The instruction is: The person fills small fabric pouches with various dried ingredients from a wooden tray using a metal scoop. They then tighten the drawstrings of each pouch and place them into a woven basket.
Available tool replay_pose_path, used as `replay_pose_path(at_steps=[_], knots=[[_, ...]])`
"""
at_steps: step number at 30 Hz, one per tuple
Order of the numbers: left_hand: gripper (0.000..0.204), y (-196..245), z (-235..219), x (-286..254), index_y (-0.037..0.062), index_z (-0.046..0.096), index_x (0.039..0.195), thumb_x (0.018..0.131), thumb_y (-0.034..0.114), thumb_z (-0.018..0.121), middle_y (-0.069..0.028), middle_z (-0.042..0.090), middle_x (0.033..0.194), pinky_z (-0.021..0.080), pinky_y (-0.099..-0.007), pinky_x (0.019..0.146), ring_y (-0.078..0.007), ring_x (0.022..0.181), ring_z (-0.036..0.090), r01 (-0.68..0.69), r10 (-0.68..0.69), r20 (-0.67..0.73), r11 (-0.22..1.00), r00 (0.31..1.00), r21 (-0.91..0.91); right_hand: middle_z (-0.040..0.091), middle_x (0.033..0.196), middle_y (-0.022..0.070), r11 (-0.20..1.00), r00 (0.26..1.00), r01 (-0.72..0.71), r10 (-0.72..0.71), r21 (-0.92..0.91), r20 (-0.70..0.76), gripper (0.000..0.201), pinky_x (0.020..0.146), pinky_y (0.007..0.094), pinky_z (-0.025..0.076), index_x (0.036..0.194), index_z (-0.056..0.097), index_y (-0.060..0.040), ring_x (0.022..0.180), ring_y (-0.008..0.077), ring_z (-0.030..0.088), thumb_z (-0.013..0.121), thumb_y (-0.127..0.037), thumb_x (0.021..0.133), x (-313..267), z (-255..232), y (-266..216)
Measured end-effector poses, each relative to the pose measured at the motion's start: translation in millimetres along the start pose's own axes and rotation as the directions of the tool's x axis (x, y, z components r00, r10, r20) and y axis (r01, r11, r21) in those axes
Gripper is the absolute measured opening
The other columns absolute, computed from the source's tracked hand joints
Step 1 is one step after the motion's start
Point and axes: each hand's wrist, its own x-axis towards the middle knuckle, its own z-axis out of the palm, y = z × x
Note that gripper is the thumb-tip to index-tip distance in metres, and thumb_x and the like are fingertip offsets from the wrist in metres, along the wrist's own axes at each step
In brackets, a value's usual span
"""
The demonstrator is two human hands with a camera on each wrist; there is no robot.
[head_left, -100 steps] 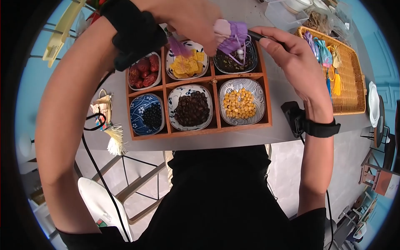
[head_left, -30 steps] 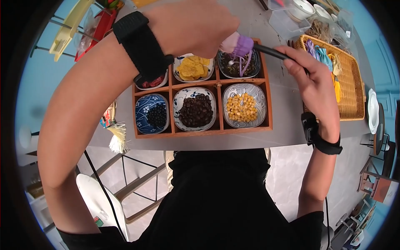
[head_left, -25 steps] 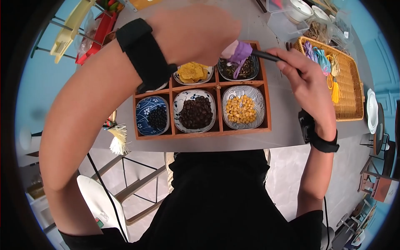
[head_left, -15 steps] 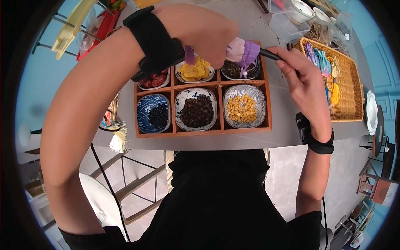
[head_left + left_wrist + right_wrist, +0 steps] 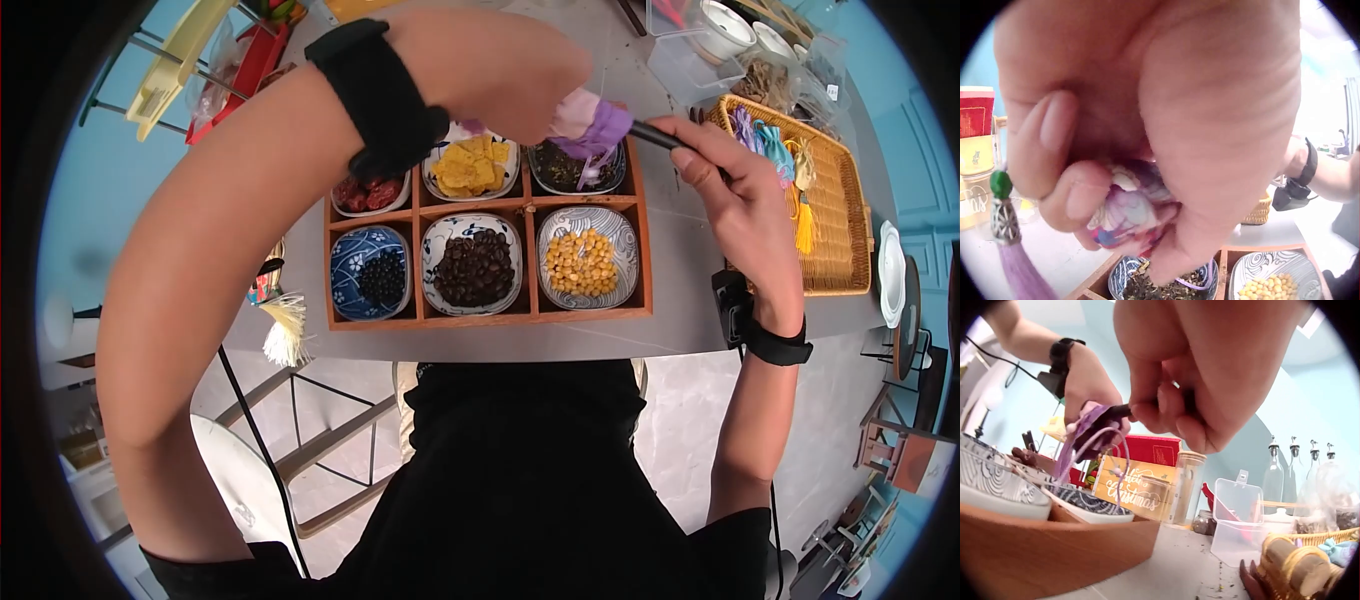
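Observation:
My left hand (image 5: pixel 500 75) grips a purple and white patterned drawstring pouch (image 5: pixel 600 130) by its body. A purple tassel (image 5: pixel 1019 265) with a green bead dangles from it in the left wrist view. My right hand (image 5: pixel 735 190) pinches a thin black handle (image 5: pixel 655 135), whose far end is hidden in the pouch's mouth. Purple cords hang from the gathered neck, over a bowl of dark dried leaves (image 5: pixel 565 172). That bowl sits in a wooden compartment tray (image 5: pixel 490 320) with bowls of yellow flakes (image 5: pixel 470 168), dark beans (image 5: pixel 473 268) and yellow kernels (image 5: pixel 580 263).
Also in the tray are bowls of black beans (image 5: pixel 382 277) and red dates (image 5: pixel 368 192). A wicker basket (image 5: pixel 840 230) with tasselled cords stands at the right. Behind it is a clear plastic box (image 5: pixel 690 62). A cream tassel (image 5: pixel 286 330) hangs over the table's front edge at left.
Pouch and both hands have shifted toward the right and slightly nearer the body in the head view. The handle stays in the pouch's mouth.

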Motion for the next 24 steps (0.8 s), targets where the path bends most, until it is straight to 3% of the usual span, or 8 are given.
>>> replay_pose_path(at_steps=[2, 4, 6, 9, 13, 19, 22, 24], knots=[[0.027, -3, 2, -3, -0.0009, 0.055, 0.094, 0.069, 0.001, 0.065, -0.0185, 0.061, 0.082, 0.048, -0.0429, 0.068, -0.0365, 0.085, 0.062, 0.010, -0.009, -0.018, 0.999, 1.000, 0.054, 0.050, 0.073, 0.0057, 0.986, 0.991, -0.080, 0.095, -0.146, 0.093, 0.024, 0.064, 0.0267, 0.038, 0.112, 0.065, -0.0013, 0.066, 0.0159, 0.045, 0.055, -0.003, 0.090, -2, -11, 9], [0.030, -8, 9, -12, 0.0002, 0.053, 0.097, 0.069, -0.002, 0.064, -0.0174, 0.060, 0.084, 0.049, -0.0430, 0.069, -0.0363, 0.086, 0.061, -0.048, 0.073, -0.160, 0.987, 0.984, 0.150, 0.052, 0.074, 0.0061, 0.987, 0.990, -0.107, 0.117, -0.117, 0.077, 0.024, 0.064, 0.0268, 0.038, 0.112, 0.065, -0.0015, 0.067, 0.0157, 0.045, 0.055, -0.003, 0.090, -6, -13, 12], [0.031, -9, 14, -11, 0.0008, 0.052, 0.099, 0.070, -0.003, 0.064, -0.0170, 0.060, 0.086, 0.049, -0.0429, 0.069, -0.0360, 0.086, 0.061, -0.057, 0.085, -0.186, 0.987, 0.979, 0.151, 0.053, 0.075, 0.0064, 0.986, 0.988, -0.140, 0.145, -0.089, 0.053, 0.024, 0.065, 0.0269, 0.038, 0.112, 0.065, -0.0017, 0.067, 0.0155, 0.046, 0.056, -0.003, 0.090, -5, -11, 11], [0.033, -4, 13, -9, 0.0014, 0.051, 0.100, 0.070, -0.004, 0.064, -0.0164, 0.059, 0.088, 0.049, -0.0428, 0.069, -0.0355, 0.086, 0.061, -0.072, 0.104, -0.202, 0.984, 0.974, 0.162, 0.052, 0.074, 0.0087, 1.000, 0.999, -0.027, 0.028, -0.004, 0.028, 0.025, 0.064, 0.0273, 0.038, 0.112, 0.065, -0.0017, 0.066, 0.0165, 0.046, 0.056, -0.001, 0.089, 0, -3, 4], [0.034, -11, 8, -13, 0.0022, 0.049, 0.101, 0.073, -0.001, 0.067, -0.0160, 0.059, 0.093, 0.049, -0.0428, 0.070, -0.0350, 0.088, 0.061, -0.052, 0.109, -0.232, 0.969, 0.967, 0.240, 0.050, 0.074, 0.0103, 0.973, 0.994, -0.086, 0.099, -0.212, 0.050, 0.024, 0.065, 0.0280, 0.039, 0.111, 0.064, -0.0004, 0.066, 0.0191, 0.046, 0.055, 0.000, 0.089, -6, -14, 2], [0.038, -26, -11, -29, 0.0036, 0.048, 0.104, 0.075, 0.010, 0.073, -0.0139, 0.059, 0.096, 0.050, -0.0417, 0.075, -0.0343, 0.092, 0.060, -0.051, 0.080, -0.327, 0.994, 0.941, 0.096, 0.049, 0.074, 0.0084, 0.962, 0.994, -0.084, 0.064, -0.262, -0.083, 0.021, 0.066, 0.0273, 0.039, 0.109, 0.063, 0.0014, 0.068, 0.0182, 0.046, 0.055, -0.001, 0.090, -35, -40, -3], [0.040, -25, -11, -26, 0.0037, 0.049, 0.102, 0.073, 0.012, 0.075, -0.0137, 0.060, 0.095, 0.050, -0.0416, 0.076, -0.0342, 0.092, 0.060, -0.013, 0.029, -0.312, 0.998, 0.950, 0.053, 0.057, 0.080, 0.0038, 0.948, 0.936, -0.316, 0.304, -0.043, -0.179, 0.021, 0.070, 0.0257, 0.040, 0.111, 0.064, 0.0020, 0.074, 0.0123, 0.047, 0.055, -0.005, 0.093, -55, -41, -4], [0.040, -18, -8, -29, 0.0038, 0.050, 0.101, 0.072, 0.013, 0.076, -0.0142, 0.060, 0.094, 0.050, -0.0417, 0.076, -0.0343, 0.093, 0.060, 0.031, -0.002, -0.286, 0.995, 0.958, 0.096, 0.056, 0.080, 0.0028, 0.943, 0.923, -0.332, 0.316, -0.037, -0.220, 0.022, 0.071, 0.0246, 0.040, 0.112, 0.063, 0.0022, 0.073, 0.0115, 0.046, 0.056, -0.006, 0.093, -67, -37, 5]])
